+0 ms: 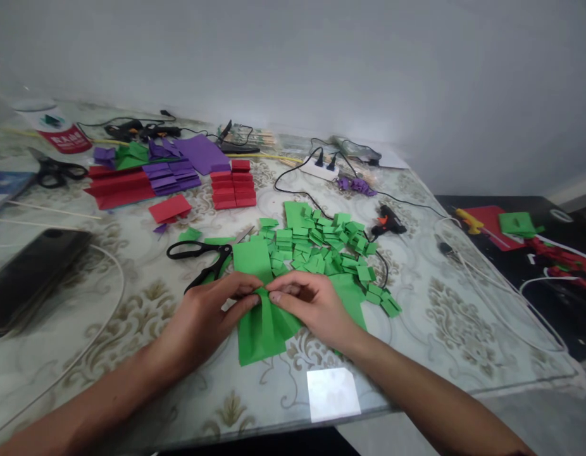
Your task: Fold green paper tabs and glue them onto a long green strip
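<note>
My left hand and my right hand meet over a green paper sheet lying on the table. Both hands pinch the gathered top of the sheet, so it fans out towards me in folds. A second flat green sheet lies just beyond my fingers. Behind it spreads a heap of several small folded green paper pieces. Black scissors rest just left of the sheets, close to my left hand.
Red folded paper stacks, purple paper, a second pair of scissors, glue guns, a power strip with cables, and a dark phone cover the patterned table. A dark side surface holds more paper.
</note>
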Demonstrator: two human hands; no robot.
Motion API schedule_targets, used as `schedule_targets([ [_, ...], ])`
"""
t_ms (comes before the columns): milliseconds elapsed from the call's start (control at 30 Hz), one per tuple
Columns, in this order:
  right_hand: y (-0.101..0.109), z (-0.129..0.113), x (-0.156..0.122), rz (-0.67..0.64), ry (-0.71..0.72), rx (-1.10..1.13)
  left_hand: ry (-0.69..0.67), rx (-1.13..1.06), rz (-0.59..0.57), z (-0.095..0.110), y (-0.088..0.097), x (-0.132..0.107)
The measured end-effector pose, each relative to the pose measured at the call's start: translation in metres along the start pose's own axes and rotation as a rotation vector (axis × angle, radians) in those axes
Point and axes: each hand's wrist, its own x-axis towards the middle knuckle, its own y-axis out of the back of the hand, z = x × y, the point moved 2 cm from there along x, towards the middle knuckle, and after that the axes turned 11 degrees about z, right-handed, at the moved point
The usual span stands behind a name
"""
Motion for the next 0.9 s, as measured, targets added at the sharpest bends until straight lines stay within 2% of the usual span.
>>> schedule_targets([
  [167, 0.0, 0.0, -0.002, -0.016, 0.001, 0.005, -0.11, 0.05, 0.064, 0.001, 0.002, -0.003],
  [600, -0.002, 0.005, -0.002, -0.001, -0.012, 0.043, -0.167, 0.075, 0.096, 0.005, 0.001, -0.004],
  [900, -0.001, 0.004, -0.001, 0.026, -0.028, -0.018, -0.196, 0.079, 0.085, 0.01, -0.002, -0.003],
])
